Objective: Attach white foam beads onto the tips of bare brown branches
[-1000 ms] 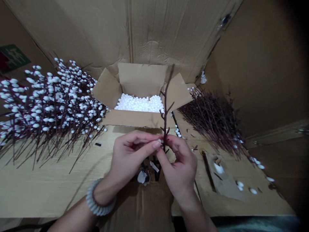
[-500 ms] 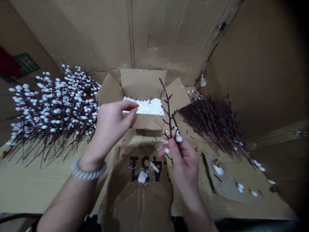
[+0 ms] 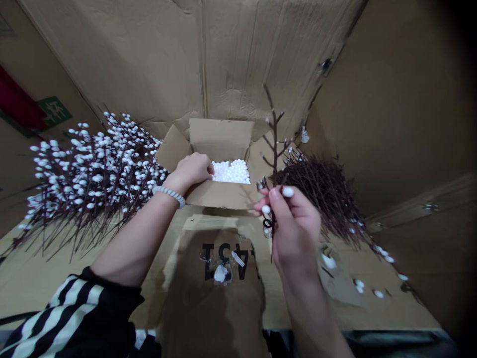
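At the far edge of a pale surface [image 3: 40, 278], the person's left hand [image 3: 196, 169] reaches into an open box [image 3: 219, 194], fingers bent and drawn in close at the white balls [image 3: 234, 171] inside; whether they pinch one cannot be told. A pale coil [image 3: 167, 193] rings the wrist, and a black sleeve [image 3: 70, 313] with white stripes shows farther up the arm. Right of the box's front, the right hand [image 3: 294, 219] grips a brown twig [image 3: 275, 144], thumb and fingers closed on its lower stem. The twig stands nearly upright in the air above the surface, its side shoots spread over the hand, with two balls [image 3: 287, 191] beside the fingers, one on each side of the thumb. A bundle [image 3: 97, 179] of white-dotted stems fills the surface's left side, and a heap [image 3: 324, 194] of brown twigs lies toward its far right corner. Loose balls [image 3: 378, 294] lie near the right edge. At the near edge, in the middle, spreads a brown sheet [image 3: 212, 318] printed in black, a white scrap [image 3: 220, 273] on it
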The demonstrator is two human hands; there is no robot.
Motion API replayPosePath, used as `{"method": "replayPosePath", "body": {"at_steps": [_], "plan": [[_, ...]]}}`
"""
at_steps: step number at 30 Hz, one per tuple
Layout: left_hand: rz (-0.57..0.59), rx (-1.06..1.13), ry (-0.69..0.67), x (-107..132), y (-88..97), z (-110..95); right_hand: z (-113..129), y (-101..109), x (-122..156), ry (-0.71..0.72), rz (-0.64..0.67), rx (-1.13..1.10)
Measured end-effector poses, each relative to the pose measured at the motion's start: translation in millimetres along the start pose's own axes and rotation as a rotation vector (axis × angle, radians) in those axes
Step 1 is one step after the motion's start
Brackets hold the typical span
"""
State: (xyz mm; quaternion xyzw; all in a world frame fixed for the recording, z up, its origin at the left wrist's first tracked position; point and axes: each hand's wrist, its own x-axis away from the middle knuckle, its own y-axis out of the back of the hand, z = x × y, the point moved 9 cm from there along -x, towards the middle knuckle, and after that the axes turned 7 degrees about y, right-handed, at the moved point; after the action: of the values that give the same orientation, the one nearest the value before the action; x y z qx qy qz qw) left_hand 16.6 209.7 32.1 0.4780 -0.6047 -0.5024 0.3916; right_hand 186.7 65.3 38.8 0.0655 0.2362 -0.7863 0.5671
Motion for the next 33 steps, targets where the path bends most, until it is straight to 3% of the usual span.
{"method": "replayPosePath", "body": {"at_steps": [4,9,11,14,17,26,33], "plan": [[-0.075,0.044,-0.015,3.7,4.7,2.3,2.5,-20.7,-26.7,0.049,0.024,-0.099],[-0.231,0.167,-0.012,22.6,24.4,4.6,-29.5,-33.1,-38.3,-0.041,0.079,-0.092],[-0.323,0.508,-0.030,40.8,35.6,4.6,-33.7,-33.7,-35.9,-0.039,0.101,-0.064],[-0.334,1.046,-0.073,67.4,35.3,0.5,-29.5,-36.0,-30.2,-0.008,0.144,-0.016],[-0.347,1.293,-0.080,84.8,28.7,-4.3,-23.5,-38.4,-25.8,0.022,0.166,0.042],[-0.251,1.505,-0.007,86.9,7.7,-8.5,-26.0,-42.0,-19.9,0.012,0.191,0.100],[-0.276,1.538,-0.003,87.0,6.2,-6.6,-25.3,-40.5,-19.3,0.027,0.171,0.132]]}}
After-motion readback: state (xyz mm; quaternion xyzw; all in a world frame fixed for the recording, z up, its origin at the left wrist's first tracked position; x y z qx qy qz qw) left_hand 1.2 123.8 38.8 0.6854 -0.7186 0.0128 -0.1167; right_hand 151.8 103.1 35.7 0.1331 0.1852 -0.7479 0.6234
